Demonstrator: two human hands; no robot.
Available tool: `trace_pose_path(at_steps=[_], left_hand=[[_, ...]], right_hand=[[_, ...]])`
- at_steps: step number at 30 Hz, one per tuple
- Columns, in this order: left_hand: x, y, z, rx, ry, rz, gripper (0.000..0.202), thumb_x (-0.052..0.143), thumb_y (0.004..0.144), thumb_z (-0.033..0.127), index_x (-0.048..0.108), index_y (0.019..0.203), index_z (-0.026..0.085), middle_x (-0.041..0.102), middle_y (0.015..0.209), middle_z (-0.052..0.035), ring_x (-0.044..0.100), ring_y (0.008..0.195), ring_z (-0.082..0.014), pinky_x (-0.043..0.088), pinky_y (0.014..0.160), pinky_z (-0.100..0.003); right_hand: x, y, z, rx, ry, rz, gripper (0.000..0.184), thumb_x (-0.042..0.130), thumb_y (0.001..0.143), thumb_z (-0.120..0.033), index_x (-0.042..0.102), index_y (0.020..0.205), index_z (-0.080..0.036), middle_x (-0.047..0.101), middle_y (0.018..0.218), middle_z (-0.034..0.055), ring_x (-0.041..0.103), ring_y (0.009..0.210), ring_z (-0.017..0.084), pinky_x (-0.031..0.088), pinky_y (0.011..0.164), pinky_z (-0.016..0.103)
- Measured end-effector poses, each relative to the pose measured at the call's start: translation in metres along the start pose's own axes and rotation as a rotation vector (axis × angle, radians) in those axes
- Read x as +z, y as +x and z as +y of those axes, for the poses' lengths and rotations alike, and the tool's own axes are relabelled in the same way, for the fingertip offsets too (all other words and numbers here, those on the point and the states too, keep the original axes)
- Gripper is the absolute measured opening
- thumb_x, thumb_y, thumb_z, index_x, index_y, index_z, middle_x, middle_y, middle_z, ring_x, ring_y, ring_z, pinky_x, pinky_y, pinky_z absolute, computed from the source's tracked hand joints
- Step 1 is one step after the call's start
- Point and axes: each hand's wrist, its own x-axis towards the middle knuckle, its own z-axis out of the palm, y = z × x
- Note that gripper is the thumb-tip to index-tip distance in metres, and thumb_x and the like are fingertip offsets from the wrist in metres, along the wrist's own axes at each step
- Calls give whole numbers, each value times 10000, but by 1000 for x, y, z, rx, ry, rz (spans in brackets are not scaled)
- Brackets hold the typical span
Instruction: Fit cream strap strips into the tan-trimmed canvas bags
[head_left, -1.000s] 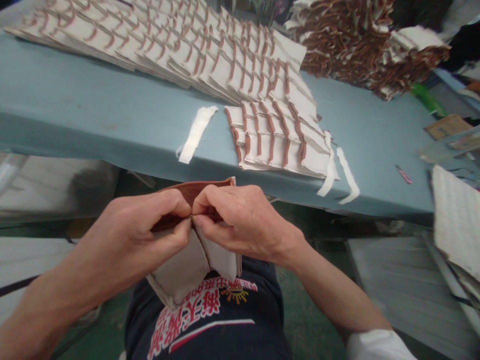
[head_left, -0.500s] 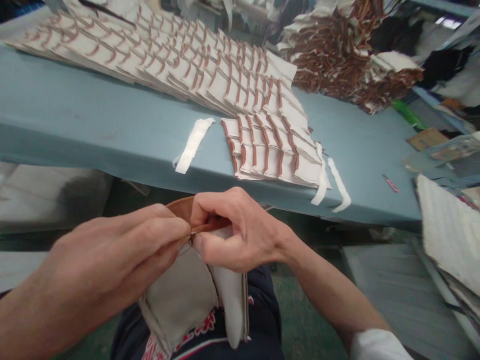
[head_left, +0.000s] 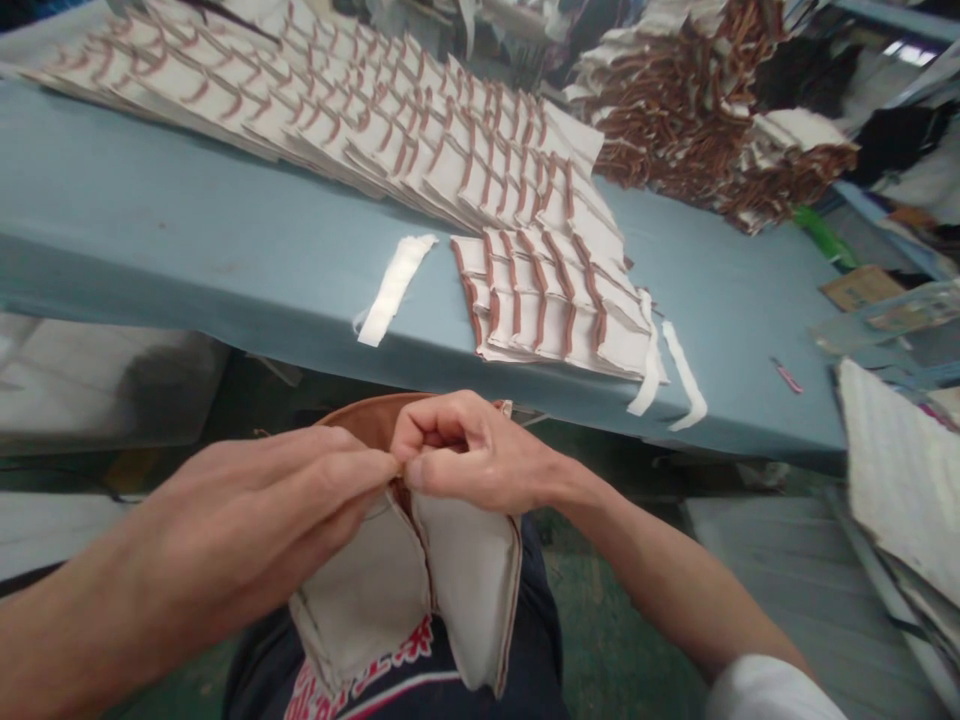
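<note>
A sewn fabric piece (head_left: 472, 580) with off-white panels and a brown outer side hangs over my lap, below the table's front edge. A dark seam runs down between its two panels. My left hand (head_left: 300, 500) pinches its upper edge at that seam, fingers pressed together. Close against it, my right hand (head_left: 480, 450) also pinches the edge, thumb against curled forefinger. The brown side (head_left: 360, 415) shows behind both hands. Exactly what lies between the fingertips is hidden.
Overlapping rows of off-white pieces with brown edges (head_left: 300, 110) cover the back of the blue table (head_left: 187, 220). A smaller batch (head_left: 547, 300) lies nearer, between white strips (head_left: 394, 290). A tall brown-and-white pile (head_left: 675, 110) stands at the back right. Boards (head_left: 900, 470) lean at right.
Both hands have shifted slightly right with the fabric piece. Its right panel now hangs wider and flatter, and more of the brown side shows behind my hands.
</note>
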Motion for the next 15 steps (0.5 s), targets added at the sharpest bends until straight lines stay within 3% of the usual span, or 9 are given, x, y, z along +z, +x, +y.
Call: trace_pose_path(at_steps=[2,4,7,9,12,15], left_hand=[[-4,-1,0,105,28,31,232,581,1046,311,791,1117,377,865,972,59,803,801,-159,564,769,-230],[-7,0,0,149,48,15,197,574,1080,327,754,1157,353,864,1003,60,804,803,-145,540,734,-207],[-8,4,0,156,36,-81,275,482,1158,336,730,1045,311,834,924,63,778,756,-118,495,690,-201],[-5,6,-1,227,102,-75,373,417,1187,324,691,938,276,778,823,47,732,698,-127,465,678,-243],[6,9,-8,355,237,35,440,411,1198,309,595,802,260,648,680,41,623,607,-150,404,633,-301],[19,10,-20,424,179,123,393,413,1213,319,586,866,251,636,680,53,595,590,-136,415,616,-268]], right_hand=[[2,-3,-1,-43,-65,8,66,619,735,-247,586,765,-198,531,652,-76,427,580,78,353,528,202],[4,-7,-4,-124,-185,45,23,593,748,-203,577,764,-200,538,662,-74,430,584,73,351,535,197],[8,-12,-5,-277,-392,154,43,551,744,-166,545,739,-208,496,639,-81,399,581,66,309,534,199],[10,-14,-2,-342,-444,208,48,537,739,-175,520,724,-217,448,610,-89,371,562,64,282,520,203],[13,-12,9,-355,-344,206,56,552,747,-187,518,723,-224,433,596,-97,342,524,60,267,485,201],[15,-9,18,-307,-152,191,73,583,765,-226,522,724,-230,400,582,-107,306,503,63,271,460,199]])
